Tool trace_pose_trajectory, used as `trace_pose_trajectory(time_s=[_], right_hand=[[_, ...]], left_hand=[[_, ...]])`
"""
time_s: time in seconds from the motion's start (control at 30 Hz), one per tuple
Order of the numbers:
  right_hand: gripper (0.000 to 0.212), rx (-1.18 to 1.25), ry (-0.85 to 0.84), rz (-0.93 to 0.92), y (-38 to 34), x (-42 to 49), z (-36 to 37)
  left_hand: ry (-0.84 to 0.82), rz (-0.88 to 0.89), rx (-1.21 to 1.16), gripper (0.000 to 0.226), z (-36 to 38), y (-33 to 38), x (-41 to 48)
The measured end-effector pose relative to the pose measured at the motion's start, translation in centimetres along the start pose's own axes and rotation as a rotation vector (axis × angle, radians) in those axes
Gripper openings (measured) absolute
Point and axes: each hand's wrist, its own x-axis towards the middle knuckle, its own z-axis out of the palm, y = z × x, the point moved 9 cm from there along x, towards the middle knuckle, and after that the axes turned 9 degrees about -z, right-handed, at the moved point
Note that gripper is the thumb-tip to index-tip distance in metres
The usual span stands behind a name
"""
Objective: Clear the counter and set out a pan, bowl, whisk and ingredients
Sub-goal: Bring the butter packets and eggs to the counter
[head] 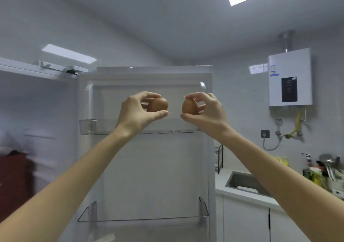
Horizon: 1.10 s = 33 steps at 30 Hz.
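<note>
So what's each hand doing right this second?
Left hand: closed on a brown egg, pinched between fingers and thumb.
Right hand: closed on a second brown egg, held the same way.

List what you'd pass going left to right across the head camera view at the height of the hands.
Open fridge interior → left hand → left egg → right egg → right hand → white wall-mounted water heater.
</note>
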Motion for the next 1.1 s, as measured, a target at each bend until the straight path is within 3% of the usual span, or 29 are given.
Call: trace_pose_trajectory(time_s=[0.37,0.67,1.1], right_hand=[[0.051,-0.142,0.024,0.052,7.1,-5.3,-11.9],[0.053,-0.187,-0.038,0.084,18.1,-7.1,-21.1],[0.051,-0.191,-0.121,0.144,35.2,-8.5,-24.7]], left_hand=[[-0.180,0.068,-0.096,0.042,13.6,6.8,-3.7],[-0.234,0.058,-0.136,0.050,29.5,10.4,-4.4],[-0.236,-0.064,-0.165,0.049,47.1,5.9,-2.8]])
